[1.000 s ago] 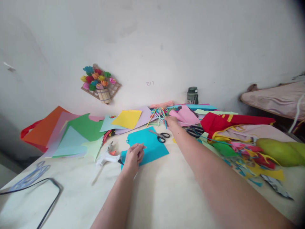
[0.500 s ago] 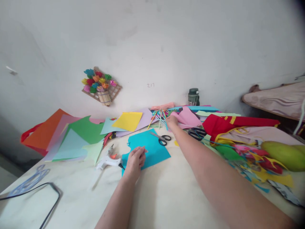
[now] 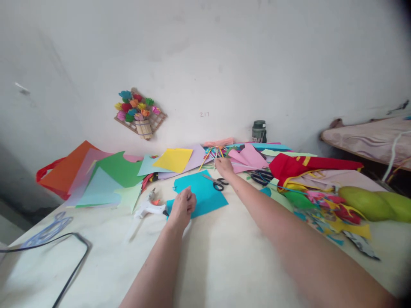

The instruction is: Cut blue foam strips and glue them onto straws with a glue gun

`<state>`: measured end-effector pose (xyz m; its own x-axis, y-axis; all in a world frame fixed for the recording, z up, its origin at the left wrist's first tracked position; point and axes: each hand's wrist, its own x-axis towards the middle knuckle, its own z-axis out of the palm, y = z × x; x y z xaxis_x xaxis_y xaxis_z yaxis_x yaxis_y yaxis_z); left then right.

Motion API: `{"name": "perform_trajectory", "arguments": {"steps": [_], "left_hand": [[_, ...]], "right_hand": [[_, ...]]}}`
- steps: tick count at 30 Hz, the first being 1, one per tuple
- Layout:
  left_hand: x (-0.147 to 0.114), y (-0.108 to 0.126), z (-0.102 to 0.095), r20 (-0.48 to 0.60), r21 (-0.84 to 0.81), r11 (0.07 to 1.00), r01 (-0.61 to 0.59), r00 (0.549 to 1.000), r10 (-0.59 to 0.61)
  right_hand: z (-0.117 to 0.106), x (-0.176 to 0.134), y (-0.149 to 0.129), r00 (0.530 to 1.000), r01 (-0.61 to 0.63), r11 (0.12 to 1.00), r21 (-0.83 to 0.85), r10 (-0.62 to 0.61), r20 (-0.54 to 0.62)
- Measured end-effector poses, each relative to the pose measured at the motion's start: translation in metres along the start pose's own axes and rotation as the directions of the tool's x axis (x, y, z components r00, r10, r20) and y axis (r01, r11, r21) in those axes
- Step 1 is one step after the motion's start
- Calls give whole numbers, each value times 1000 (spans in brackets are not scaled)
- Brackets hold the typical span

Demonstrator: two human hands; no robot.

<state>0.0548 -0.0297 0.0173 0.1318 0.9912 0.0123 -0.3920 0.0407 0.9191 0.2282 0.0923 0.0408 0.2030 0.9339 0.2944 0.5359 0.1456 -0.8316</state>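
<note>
My left hand (image 3: pixel 183 206) is closed, its fingers curled over the lower left part of a blue paper sheet (image 3: pixel 208 201); whatever it may hold is hidden. Stretched farther forward, my right hand (image 3: pixel 224 167) has its fingers pinched together at the front of a bundle of thin coloured sticks (image 3: pixel 212 153). What sits between those fingertips is too small to make out. Scissors with black handles (image 3: pixel 218 185) lie on the blue sheet, just below the right hand. A white glue gun (image 3: pixel 150 208) rests left of my left hand.
Coloured paper sheets (image 3: pixel 115 171) cover the back left. Pink paper (image 3: pixel 248 156), more black-handled scissors (image 3: pixel 261 176), red cloth (image 3: pixel 289 167), paper scraps (image 3: pixel 334 214) and green fruit (image 3: pixel 366 203) lie to the right. A dark bottle (image 3: pixel 259 131) stands by the wall. A black cable (image 3: pixel 80 244) crosses the front left.
My right hand has shifted slightly left and down, away from the pink paper, along the stick bundle. My left hand stays over the blue sheet, its fingers curled tighter. The view has moved slightly.
</note>
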Motion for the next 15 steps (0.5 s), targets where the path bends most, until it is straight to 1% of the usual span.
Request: {"name": "perform_trajectory", "arguments": {"steps": [1, 2, 3, 5, 6, 7, 9, 10, 12, 15], "left_hand": [[0, 0, 0, 13, -19, 1000, 4, 1000, -4], [0, 0, -1, 22, -38, 999, 11, 1000, -10], [0, 0, -2, 29, -56, 998, 16, 999, -14], [0, -1, -5, 40, -91, 996, 19, 999, -16], [0, -1, -7, 49, -106, 994, 15, 999, -10], [-1, -1, -8, 57, -121, 993, 9, 998, -2], [-1, -2, -10, 64, -142, 990, -16, 998, 25], [-2, -2, -10, 64, -146, 989, -30, 997, 39], [-3, -3, -11, 68, -138, 989, -52, 996, 61], [-4, -3, -10, 92, -99, 993, -58, 993, 67]], "right_hand": [[4, -9, -4, 998, 56, 997, -51, -55, 12], [9, -19, -9, 993, 106, 993, -57, -102, 57], [13, -29, -13, 983, 143, 989, -24, -139, 117], [19, -48, -22, 941, 208, 970, 127, -234, 243], [20, -57, -27, 916, 227, 951, 210, -281, 285], [21, -65, -32, 901, 218, 932, 291, -307, 308], [19, -79, -40, 900, 147, 902, 405, -292, 324], [17, -84, -43, 898, 123, 891, 436, -287, 334], [14, -91, -45, 900, 98, 878, 468, -279, 336], [8, -97, -41, 926, 92, 881, 465, -248, 286]]}}
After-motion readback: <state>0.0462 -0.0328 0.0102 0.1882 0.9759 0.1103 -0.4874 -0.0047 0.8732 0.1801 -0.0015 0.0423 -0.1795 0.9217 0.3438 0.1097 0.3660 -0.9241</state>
